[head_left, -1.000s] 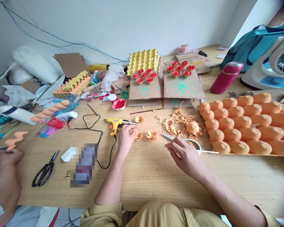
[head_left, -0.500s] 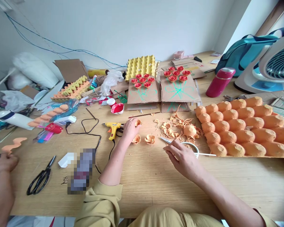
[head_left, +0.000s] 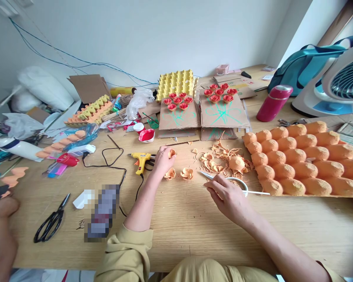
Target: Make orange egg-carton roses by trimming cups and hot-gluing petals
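Note:
My left hand (head_left: pixel 164 161) pinches a small orange flower cup of egg-carton pulp (head_left: pixel 172 153) at its fingertips, just above the table. Two similar orange cups with petal-cut rims, one (head_left: pixel 170 174) and another (head_left: pixel 187 174), stand on the wood to its right. My right hand (head_left: pixel 225 192) is closed around white-handled scissors (head_left: pixel 237 181); the blades point left and part of the handle is hidden behind the hand. Beyond it lie orange pulp scraps (head_left: pixel 216 156) and an uncut cup (head_left: pixel 237 162). A yellow glue gun (head_left: pixel 140 161) lies left of my left hand.
A large orange egg tray (head_left: pixel 301 164) fills the right side. Cardboard panels (head_left: pixel 179 121) with red flowers stand behind, near a red paint dish (head_left: pixel 146 135). Black scissors (head_left: pixel 50 221) lie left. Another person's hand (head_left: pixel 2 207) holds an orange strip (head_left: pixel 13 178) at the left edge.
My hands keep nearly the same positions. At the left edge, the other person's hand has shifted left and lower, and the orange strip it holds has turned.

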Tool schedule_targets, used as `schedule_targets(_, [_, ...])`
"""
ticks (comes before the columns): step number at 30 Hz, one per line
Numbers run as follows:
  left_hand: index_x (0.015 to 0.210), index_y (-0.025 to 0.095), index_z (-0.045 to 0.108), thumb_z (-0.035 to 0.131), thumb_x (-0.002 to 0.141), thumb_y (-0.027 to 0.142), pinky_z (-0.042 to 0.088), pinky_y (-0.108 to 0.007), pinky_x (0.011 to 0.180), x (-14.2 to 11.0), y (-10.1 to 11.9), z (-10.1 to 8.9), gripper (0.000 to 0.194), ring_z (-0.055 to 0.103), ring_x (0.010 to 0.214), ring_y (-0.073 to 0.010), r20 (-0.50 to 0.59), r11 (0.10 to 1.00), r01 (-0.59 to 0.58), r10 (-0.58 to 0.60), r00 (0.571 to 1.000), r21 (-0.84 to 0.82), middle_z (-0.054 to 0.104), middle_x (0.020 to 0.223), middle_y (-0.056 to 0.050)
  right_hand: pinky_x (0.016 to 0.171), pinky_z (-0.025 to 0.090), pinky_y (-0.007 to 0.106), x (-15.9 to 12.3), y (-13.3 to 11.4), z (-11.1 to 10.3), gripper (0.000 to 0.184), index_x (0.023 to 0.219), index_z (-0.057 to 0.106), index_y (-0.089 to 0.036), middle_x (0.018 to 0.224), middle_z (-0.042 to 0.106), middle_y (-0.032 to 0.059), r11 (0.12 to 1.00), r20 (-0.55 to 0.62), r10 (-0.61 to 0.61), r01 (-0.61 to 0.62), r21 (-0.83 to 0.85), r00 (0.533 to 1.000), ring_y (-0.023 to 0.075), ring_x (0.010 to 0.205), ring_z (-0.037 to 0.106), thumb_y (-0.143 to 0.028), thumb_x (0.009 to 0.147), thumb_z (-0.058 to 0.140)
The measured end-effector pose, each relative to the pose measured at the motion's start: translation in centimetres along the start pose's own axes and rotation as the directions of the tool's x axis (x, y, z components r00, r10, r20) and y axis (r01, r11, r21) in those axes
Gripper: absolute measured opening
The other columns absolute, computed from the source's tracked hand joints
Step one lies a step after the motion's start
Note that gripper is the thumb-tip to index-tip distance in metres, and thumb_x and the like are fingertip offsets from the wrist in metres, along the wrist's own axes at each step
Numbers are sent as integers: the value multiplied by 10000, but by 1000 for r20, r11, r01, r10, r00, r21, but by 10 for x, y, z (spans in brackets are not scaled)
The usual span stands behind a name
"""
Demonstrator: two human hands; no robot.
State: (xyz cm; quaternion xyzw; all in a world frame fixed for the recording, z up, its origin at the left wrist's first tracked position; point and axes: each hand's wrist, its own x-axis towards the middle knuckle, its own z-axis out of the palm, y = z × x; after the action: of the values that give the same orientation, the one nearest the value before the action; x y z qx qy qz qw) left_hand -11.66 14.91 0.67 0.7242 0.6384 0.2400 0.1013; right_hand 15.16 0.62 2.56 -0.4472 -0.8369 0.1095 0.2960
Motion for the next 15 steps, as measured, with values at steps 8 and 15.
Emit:
schedule_targets(8, [1133, 193, 665, 582, 855, 76, 502, -392, 998, -5, 2, -4, 313, 663, 1120, -259, -30, 999, -34, 35, 999, 23, 723, 1184, -95, 633, 439, 273, -2, 3, 3, 182, 1010, 634, -208, 879, 588, 47, 1000, 0, -1, 1, 18, 1000, 165, 717, 592, -157, 996, 459])
schedule_targets(15, [871, 199, 704, 607, 869, 117, 498, -377, 922, -12, 5, -8, 127, 678, 1013, -246, -99, 992, -84, 93, 991, 91, 751, 1036, -69, 653, 447, 278, -1, 3, 2, 183, 1009, 631, -211, 885, 590, 48, 1000, 3, 8, -8, 15, 1000, 165, 723, 595, -162, 1002, 454])
